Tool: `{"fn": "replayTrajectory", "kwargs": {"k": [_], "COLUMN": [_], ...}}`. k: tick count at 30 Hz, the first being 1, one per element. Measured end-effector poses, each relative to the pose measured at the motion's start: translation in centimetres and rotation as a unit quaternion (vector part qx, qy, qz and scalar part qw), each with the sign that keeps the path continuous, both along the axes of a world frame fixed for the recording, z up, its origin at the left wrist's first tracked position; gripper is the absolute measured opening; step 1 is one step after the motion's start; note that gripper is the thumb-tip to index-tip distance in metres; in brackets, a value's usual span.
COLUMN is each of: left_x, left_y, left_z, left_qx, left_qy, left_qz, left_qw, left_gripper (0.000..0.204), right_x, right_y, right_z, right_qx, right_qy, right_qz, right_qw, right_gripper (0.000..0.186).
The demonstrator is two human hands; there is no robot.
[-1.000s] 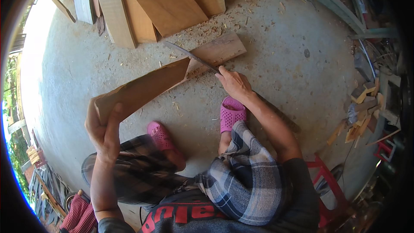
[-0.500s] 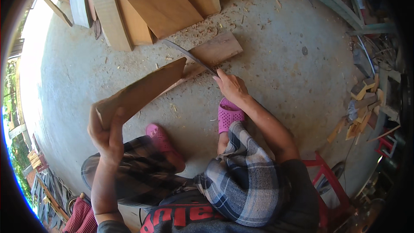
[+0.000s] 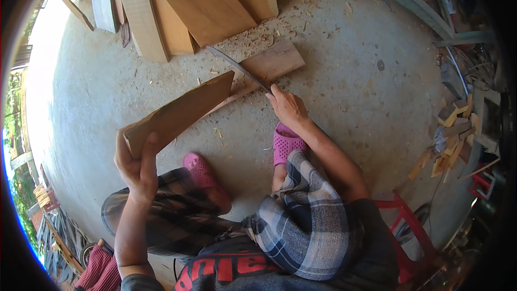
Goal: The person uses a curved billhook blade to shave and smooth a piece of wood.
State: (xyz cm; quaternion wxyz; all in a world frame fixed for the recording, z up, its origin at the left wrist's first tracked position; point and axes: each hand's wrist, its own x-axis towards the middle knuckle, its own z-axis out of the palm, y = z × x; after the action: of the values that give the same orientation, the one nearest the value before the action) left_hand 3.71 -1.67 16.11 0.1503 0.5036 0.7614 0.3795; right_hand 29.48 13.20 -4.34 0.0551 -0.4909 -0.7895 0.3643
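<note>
My left hand (image 3: 137, 168) grips the near end of a brown wooden board (image 3: 186, 109), thumb on its face and fingers behind. The board is tilted up on edge, and its far end meets a plank (image 3: 281, 62) lying flat on the floor. Closed around the handle of a long, slightly curved machete (image 3: 237, 66) is my right hand (image 3: 290, 110). The blade points away and to the left, over the plank, just beyond the board's far end. My fist hides most of the handle. Whether the blade touches wood, I cannot tell.
Large boards (image 3: 207, 5) lean at the far left, with wood chips (image 3: 258, 37) scattered before them. Wood offcuts (image 3: 455, 134) are heaped at the right. A red plastic stool (image 3: 401, 221) stands near my right side. My feet wear pink clogs (image 3: 285, 144).
My left hand and the near end of the board have shifted slightly right and down. The machete and my right hand have hardly moved.
</note>
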Motion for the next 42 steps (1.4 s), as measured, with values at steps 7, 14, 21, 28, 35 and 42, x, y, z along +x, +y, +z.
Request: {"fn": "replayTrajectory", "kwargs": {"k": [7, 14, 21, 28, 35, 42], "left_x": [0.0, -0.1, -0.1, 0.4, 0.8, 0.8], "left_y": [-0.8, -0.6, -1.3, -0.4, -0.7, 0.0], "left_z": [-0.5, -0.1, -0.5, 0.2, -0.1, 0.2], "left_qx": [-0.006, -0.003, -0.013, -0.012, 0.000, -0.001], "left_qy": [-0.013, 0.033, 0.025, 0.031, 0.052, 0.048], "left_qz": [0.014, -0.016, 0.002, -0.034, -0.066, -0.050], "left_qw": [1.000, 0.999, 1.000, 0.999, 0.996, 0.998], "left_gripper": [0.018, 0.018, 0.018, 0.019, 0.021, 0.020], "right_x": [-0.2, -0.8, -0.8, -0.7, 1.1, 0.4], "right_y": [-0.6, 0.0, -0.5, -0.2, -0.2, -0.4], "right_z": [0.6, 0.5, 1.0, 1.3, 2.1, 1.9], "right_qx": [0.090, -0.018, 0.028, -0.005, 0.021, 0.003], "right_qy": [0.120, -0.018, 0.085, 0.001, 0.037, -0.023], "right_qz": [-0.008, 0.001, -0.033, 0.011, -0.006, 0.014], "right_qw": [0.989, 1.000, 0.995, 1.000, 0.999, 1.000], "right_gripper": [0.024, 0.022, 0.025, 0.024, 0.022, 0.023]}}
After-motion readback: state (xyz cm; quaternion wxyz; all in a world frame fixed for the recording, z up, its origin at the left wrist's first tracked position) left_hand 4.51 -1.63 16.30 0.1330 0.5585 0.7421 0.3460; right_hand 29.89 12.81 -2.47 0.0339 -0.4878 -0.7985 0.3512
